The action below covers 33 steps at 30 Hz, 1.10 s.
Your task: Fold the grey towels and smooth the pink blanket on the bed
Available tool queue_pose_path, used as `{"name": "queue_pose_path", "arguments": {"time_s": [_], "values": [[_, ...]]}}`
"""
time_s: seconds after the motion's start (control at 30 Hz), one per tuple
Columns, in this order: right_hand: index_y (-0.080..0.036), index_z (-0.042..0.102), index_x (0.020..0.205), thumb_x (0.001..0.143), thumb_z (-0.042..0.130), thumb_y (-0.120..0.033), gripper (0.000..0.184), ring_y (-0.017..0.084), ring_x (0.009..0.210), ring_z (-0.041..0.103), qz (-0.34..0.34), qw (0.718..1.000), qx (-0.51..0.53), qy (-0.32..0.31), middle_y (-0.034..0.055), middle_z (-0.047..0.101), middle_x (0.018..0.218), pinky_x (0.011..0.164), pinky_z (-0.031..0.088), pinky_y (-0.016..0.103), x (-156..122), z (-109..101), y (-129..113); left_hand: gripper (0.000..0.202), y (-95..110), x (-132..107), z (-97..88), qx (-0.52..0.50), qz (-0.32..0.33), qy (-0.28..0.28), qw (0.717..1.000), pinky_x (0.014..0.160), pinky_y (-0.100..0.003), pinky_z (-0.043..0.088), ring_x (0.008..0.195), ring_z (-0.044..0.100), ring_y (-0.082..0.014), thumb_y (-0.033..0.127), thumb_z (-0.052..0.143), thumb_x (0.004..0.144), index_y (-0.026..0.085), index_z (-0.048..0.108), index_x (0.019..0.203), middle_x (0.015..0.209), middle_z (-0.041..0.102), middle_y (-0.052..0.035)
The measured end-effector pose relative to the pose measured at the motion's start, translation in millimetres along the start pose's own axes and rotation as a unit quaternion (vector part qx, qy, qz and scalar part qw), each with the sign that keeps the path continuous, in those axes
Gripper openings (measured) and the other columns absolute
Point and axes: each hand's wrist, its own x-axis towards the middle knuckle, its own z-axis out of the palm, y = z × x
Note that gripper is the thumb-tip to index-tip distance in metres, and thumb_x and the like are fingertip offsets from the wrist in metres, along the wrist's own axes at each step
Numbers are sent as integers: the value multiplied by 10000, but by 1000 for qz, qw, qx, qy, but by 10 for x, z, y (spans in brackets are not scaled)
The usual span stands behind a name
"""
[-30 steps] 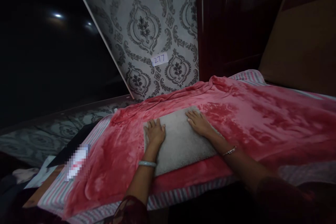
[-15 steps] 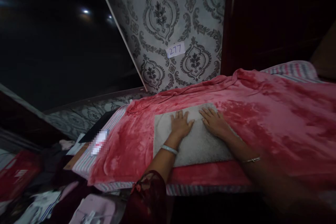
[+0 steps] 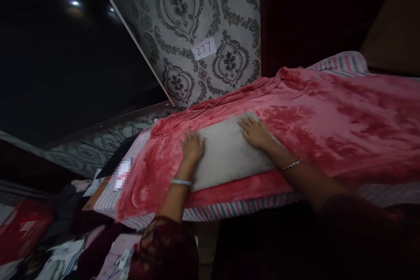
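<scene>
A folded grey towel [image 3: 229, 153] lies flat on a pink plush blanket [image 3: 328, 118] spread over a bed. My left hand [image 3: 192, 146] rests on the towel's left edge with its fingers stretched out. My right hand [image 3: 255, 132] lies flat on the towel's far right corner, fingers spread. Each wrist wears a bangle. Neither hand holds anything.
A striped sheet [image 3: 229, 210] shows under the blanket along the near edge. A patterned grey wall [image 3: 197, 17] with a paper label reading 277 [image 3: 204, 48] stands behind. Dark wood panels [image 3: 311, 13] rise at the right. Clothes and papers [image 3: 59, 245] lie heaped at the lower left.
My left hand has slid from the towel's middle out to its left edge. My right hand stays near the far right corner. The camera has shifted.
</scene>
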Motion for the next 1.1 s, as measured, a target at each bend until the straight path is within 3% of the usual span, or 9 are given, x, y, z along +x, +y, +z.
{"name": "queue_pose_path", "arguments": {"time_s": [0.17,0.27,0.33,0.43,0.53,0.73,0.83,0.97,1.1], "values": [[-201,416,1554,1016,269,-322,571,299,1490,292,-6,1000,-7,12,71,361,1616,1196,261,545,-4,-18,4,640,743,-571,112,-30,204,-9,978,1248,-530,190,1558,186,-272,518,286,1030,210,308,1591,1681,239,-105],[-197,426,1548,1009,273,-303,570,303,1478,314,-12,999,-11,28,79,378,1606,1178,288,560,-11,-9,13,648,961,-794,283,-37,240,-14,970,1232,-586,204,1554,197,-293,546,287,1022,231,322,1588,1678,247,-105],[-191,439,1540,1004,282,-295,568,308,1471,327,-18,999,-14,36,85,384,1601,1169,301,568,-17,-8,15,660,957,-840,338,-42,235,-4,971,1228,-596,207,1550,210,-301,552,292,1021,217,322,1589,1669,259,-130],[-182,449,1534,1003,292,-295,565,311,1467,336,-16,999,-17,36,90,383,1600,1168,306,566,-24,-16,10,679,726,-829,311,-38,206,-4,978,1233,-571,210,1542,235,-310,567,333,1010,196,352,1578,1654,284,-160],[-184,443,1539,1007,294,-299,564,306,1468,338,-12,999,-18,35,93,389,1596,1171,304,558,-28,-19,6,684,281,-834,293,-32,131,0,991,1231,-576,209,1535,245,-340,549,383,1001,158,386,1562,1639,299,-193],[-192,451,1535,1012,287,-304,559,303,1471,334,-9,999,-17,34,84,403,1590,1169,311,551,-19,-3,15,605,-531,-956,595,-145,38,66,987,1179,-555,337,1482,366,-336,389,371,997,111,424,1532,1585,409,-197],[-201,447,1537,1012,301,-318,558,308,1469,336,-6,999,-13,31,84,397,1594,1165,313,557,-9,-1,20,573,-633,-981,717,-214,37,109,970,1185,-536,339,1427,452,-315,333,374,976,119,477,1498,1498,532,-182],[-216,446,1538,1015,298,-325,555,303,1466,341,-7,999,-14,29,75,395,1596,1173,300,552,-5,-8,17,545,-605,-959,708,-310,9,128,942,1179,-531,351,1363,518,-319,348,482,934,176,544,1448,1442,595,-145],[-208,452,1535,1018,287,-331,556,304,1464,343,-6,999,-19,31,82,403,1590,1179,287,559,-8,-2,17,634,-604,-874,628,-476,-77,97,871,1198,-462,344,1407,477,-308,353,669,840,180,544,1437,1498,543,-139]]}}
